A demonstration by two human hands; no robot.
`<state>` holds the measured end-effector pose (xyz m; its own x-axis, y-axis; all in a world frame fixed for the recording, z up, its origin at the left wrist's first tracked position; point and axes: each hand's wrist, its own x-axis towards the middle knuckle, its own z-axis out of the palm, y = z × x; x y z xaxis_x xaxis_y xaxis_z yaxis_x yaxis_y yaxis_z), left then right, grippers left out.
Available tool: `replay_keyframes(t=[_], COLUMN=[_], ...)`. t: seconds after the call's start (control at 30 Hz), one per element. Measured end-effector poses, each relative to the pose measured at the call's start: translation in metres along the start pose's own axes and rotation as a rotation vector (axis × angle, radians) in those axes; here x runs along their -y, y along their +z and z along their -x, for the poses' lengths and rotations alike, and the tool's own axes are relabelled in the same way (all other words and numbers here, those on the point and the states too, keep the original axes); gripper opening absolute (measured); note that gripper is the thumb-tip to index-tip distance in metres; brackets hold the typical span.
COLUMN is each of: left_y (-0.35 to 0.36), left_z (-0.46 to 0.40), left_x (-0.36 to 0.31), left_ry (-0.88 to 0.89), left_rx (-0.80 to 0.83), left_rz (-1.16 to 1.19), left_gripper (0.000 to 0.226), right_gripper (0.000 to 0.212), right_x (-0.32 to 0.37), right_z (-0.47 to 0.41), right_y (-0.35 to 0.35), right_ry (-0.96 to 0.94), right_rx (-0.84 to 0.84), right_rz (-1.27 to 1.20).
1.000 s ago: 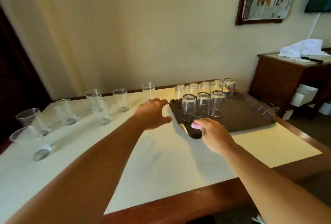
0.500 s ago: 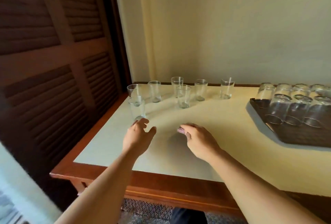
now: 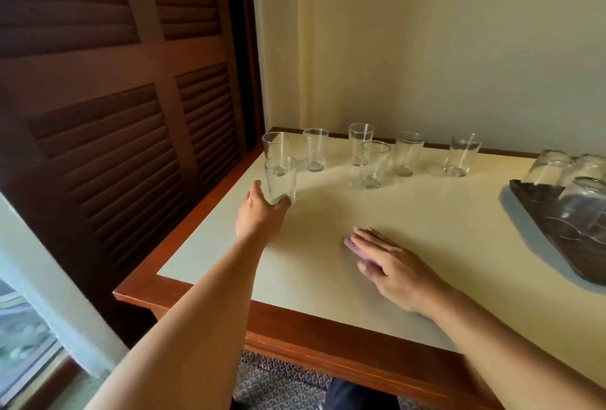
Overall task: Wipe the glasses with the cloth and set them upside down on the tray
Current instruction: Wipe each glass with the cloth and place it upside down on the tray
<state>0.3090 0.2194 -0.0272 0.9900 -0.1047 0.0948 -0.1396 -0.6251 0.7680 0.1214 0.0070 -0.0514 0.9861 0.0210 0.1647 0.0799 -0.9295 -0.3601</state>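
Several clear glasses stand upright at the back left of the cream table top. My left hand grips the base of the nearest glass, which stands by the table's left edge. My right hand lies flat with straight fingers on a small pink cloth in the middle of the table. At the right edge a dark tray holds upside-down glasses, only partly in view.
Dark louvred wooden doors rise just left of the table. A cream wall stands behind the glasses. The table has a brown wooden rim along its front. A window and pale curtain show at bottom left.
My left hand has reached forward and closed round the nearest glass. My right hand has flattened onto the cloth. The view turned left earlier, away from the tray.
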Motion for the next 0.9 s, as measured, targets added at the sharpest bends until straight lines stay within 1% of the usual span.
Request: replay_keyframes(t=[0.07, 0.17, 0.23, 0.37, 0.43, 0.5, 0.53, 0.6, 0.67, 0.73, 0.83, 0.9], left_y=[0.006, 0.014, 0.017, 0.019, 0.021, 0.021, 0.021, 0.021, 0.022, 0.027, 0.038, 0.048], left_z=[-0.009, -0.018, -0.025, -0.029, -0.020, -0.005, 0.004, 0.026, 0.048, 0.068, 0.095, 0.111], left_x=[-0.002, -0.007, -0.010, -0.012, -0.017, -0.029, -0.038, -0.061, -0.085, -0.104, -0.125, -0.130], left_ry=[0.002, 0.024, 0.011, -0.012, 0.033, 0.076, 0.081, 0.040, -0.037, -0.095, -0.133, -0.117], left_rx=[0.007, 0.023, 0.032, 0.011, 0.016, 0.029, 0.050, 0.129, 0.232, 0.313, 0.442, 0.553], left_rz=[-0.045, -0.073, -0.050, 0.014, 0.135, 0.316, 0.421, 0.693, 0.956, 1.110, 1.180, 1.198], left_gripper=[0.083, 0.083, 0.084, 0.073, 0.073, 0.072, 0.069, 0.057, 0.048, 0.045, 0.034, 0.036], right_gripper=[0.057, 0.054, 0.050, 0.042, 0.042, 0.042, 0.041, 0.040, 0.038, 0.034, 0.037, 0.038], right_x=[-0.003, -0.005, -0.006, -0.006, -0.006, -0.005, -0.003, 0.001, 0.008, 0.017, 0.021, 0.014], right_z=[-0.002, -0.003, -0.003, -0.005, -0.004, -0.005, -0.006, -0.009, -0.008, 0.002, 0.025, 0.042], right_y=[0.000, 0.002, 0.005, 0.009, 0.011, 0.013, 0.013, 0.011, 0.000, -0.021, -0.054, -0.073], right_ry=[0.010, 0.025, 0.030, 0.027, 0.029, 0.054, 0.085, 0.186, 0.289, 0.349, 0.363, 0.353], right_rx=[0.015, -0.003, -0.030, -0.119, -0.155, -0.172, -0.178, -0.217, -0.313, -0.450, -0.701, -0.841], right_rz=[0.009, -0.018, -0.047, -0.092, -0.102, -0.125, -0.161, -0.323, -0.548, -0.728, -0.816, -0.851])
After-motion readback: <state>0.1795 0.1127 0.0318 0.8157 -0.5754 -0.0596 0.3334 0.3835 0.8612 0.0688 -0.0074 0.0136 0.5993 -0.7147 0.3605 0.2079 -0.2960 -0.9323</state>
